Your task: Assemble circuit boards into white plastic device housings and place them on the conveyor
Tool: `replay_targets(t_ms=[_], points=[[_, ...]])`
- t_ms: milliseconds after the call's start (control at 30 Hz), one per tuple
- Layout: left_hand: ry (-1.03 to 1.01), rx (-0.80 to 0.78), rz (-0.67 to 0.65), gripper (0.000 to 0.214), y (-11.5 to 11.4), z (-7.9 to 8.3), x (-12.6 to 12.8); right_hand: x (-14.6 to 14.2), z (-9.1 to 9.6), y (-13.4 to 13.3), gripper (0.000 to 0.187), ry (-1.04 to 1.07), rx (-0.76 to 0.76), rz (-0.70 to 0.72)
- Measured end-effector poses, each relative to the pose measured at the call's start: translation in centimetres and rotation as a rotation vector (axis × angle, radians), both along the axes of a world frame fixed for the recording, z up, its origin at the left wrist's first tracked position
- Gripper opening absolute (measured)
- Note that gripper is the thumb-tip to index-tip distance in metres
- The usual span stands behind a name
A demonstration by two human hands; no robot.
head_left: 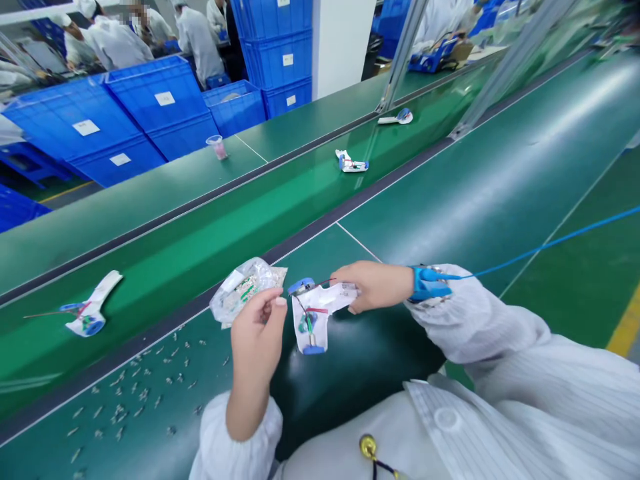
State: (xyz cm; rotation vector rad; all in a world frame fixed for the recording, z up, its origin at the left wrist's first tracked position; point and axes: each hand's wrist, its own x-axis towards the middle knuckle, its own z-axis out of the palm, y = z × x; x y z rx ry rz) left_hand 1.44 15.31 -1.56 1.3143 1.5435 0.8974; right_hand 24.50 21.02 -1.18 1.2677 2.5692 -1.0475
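Observation:
My right hand [369, 285] is closed around the narrow end of a white plastic housing [320, 307], holding it above the green bench. Blue parts sit at two ends of this housing, with red, green and dark wires inside. Just left of it is my left hand [260, 330], its thumb and fingers brought together; whether anything small is between them I cannot make out. Behind the left hand lies a clear plastic bag [240, 287] of small pieces. Many tiny metal parts [143, 393] are scattered over the bench at the left.
A green belt [200, 233] runs beyond the bench, carrying several similar housings [95, 310]. A small plastic cup [218, 147] stands on the far ledge. Stacked blue crates [165, 100] and people in white are behind. From my right wristband a blue cord [550, 245] stretches rightward.

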Motion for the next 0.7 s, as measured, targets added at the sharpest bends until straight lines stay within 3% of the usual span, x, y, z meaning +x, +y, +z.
replay_targets(t_ms=[200,300,367,467,533,600,700], points=[[-0.347,-0.310,-0.444,0.039,1.7,-0.6,-0.9,-0.5,2.3,0.7,0.027,0.231,-0.307,0.305],[-0.506,-0.420,-0.540,0.046,0.9,-0.8,-1.4,-0.8,2.1,1.1,0.031,0.291,-0.510,0.375],[-0.611,-0.442,-0.513,0.050,0.3,-0.7,-1.4,-1.0,1.6,1.2,0.036,0.331,-0.712,0.373],[-0.746,-0.363,-0.332,0.051,-0.6,-0.5,-1.2,-1.5,0.6,1.1,0.051,0.437,-0.960,0.277],[-0.804,-0.274,-0.183,0.049,-1.0,-0.3,-0.9,-1.9,-0.1,0.9,0.060,0.527,-0.992,0.175],[-0.830,-0.186,-0.061,0.043,-1.4,-0.2,-0.5,-2.5,-0.7,0.6,0.061,0.610,-0.862,-0.048],[-0.819,-0.062,0.052,0.035,-1.9,-0.1,0.1,-3.3,-1.0,-0.2,0.045,0.707,-0.572,-0.453]])
